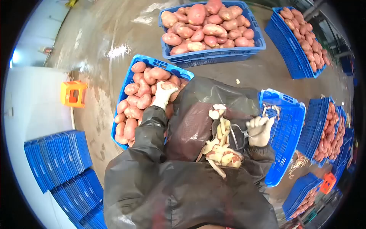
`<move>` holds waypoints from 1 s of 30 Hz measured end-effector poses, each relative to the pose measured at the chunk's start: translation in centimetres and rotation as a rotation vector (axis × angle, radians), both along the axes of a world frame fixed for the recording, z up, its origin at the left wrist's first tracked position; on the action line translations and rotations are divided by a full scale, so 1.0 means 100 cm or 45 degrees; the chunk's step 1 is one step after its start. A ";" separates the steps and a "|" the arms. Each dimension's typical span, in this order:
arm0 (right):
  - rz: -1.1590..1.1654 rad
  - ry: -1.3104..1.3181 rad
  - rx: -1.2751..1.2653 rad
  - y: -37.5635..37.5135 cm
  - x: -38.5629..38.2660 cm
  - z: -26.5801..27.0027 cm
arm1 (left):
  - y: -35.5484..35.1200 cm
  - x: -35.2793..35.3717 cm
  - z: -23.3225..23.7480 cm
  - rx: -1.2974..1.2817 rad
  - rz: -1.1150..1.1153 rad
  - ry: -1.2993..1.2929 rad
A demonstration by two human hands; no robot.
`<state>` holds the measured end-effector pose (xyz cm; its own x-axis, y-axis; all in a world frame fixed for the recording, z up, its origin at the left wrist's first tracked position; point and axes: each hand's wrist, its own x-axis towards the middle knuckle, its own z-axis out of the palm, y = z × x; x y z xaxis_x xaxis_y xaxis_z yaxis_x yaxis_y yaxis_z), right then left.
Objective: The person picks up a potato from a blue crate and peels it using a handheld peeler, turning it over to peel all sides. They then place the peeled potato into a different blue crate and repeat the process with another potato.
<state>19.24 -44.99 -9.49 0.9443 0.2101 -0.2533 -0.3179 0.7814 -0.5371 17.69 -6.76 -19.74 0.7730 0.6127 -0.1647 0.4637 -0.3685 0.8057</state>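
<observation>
My left hand (164, 96), in a white glove, reaches into a blue crate (122, 91) of red-skinned potatoes at my left. Its fingers curl over a potato (170, 86) near the crate's inner side. Above my lap on the right, my gloved right hand (260, 132) is closed, knuckles up, around a peeler (237, 138) whose thin pale frame points left; its handle is hidden in the fist. Potato peelings (223, 150) lie heaped on the dark apron (190, 129) across my lap.
Beside my right hand stands a blue crate (284, 129) with a few peelings inside. Ahead is a heaped potato crate (213, 55); more full crates (295, 49) line the right. Stacked blue crates (57, 156) and an orange stool (73, 94) are at left, on a wet floor.
</observation>
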 end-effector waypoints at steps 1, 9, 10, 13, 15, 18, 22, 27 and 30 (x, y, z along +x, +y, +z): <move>-0.027 0.051 -0.082 0.009 0.001 0.013 | -0.003 0.000 0.016 -0.024 -0.039 0.060; -0.435 -0.137 0.211 -0.020 0.026 0.081 | -0.118 -0.034 0.224 -0.112 -0.226 -0.311; -0.412 -0.123 0.347 -0.017 0.015 0.097 | -0.134 -0.038 0.227 -0.392 -0.405 -0.426; -0.324 -0.338 0.541 -0.001 -0.019 0.116 | -0.204 -0.043 0.229 -0.442 -1.088 -0.279; -0.404 -0.073 0.130 -0.029 -0.030 0.074 | -0.233 -0.073 0.192 -0.120 -1.123 -0.402; -0.963 0.347 -0.511 -0.094 -0.025 -0.014 | -0.245 -0.096 0.172 -0.593 -0.929 -0.370; -0.799 0.213 0.408 -0.115 -0.035 -0.030 | -0.250 -0.094 0.186 -0.436 -1.064 -0.216; -0.755 -0.008 -0.444 -0.099 -0.041 -0.043 | -0.245 -0.086 0.209 -0.037 -1.087 0.133; -0.373 -0.048 0.697 -0.057 -0.051 0.006 | -0.247 -0.084 0.208 -0.113 -1.136 0.165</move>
<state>14.19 -50.68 -8.94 0.9886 0.0307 -0.1475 -0.0370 0.9985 -0.0403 9.32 -31.43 1.07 0.9266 -0.2241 -0.3018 0.1249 -0.5736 0.8095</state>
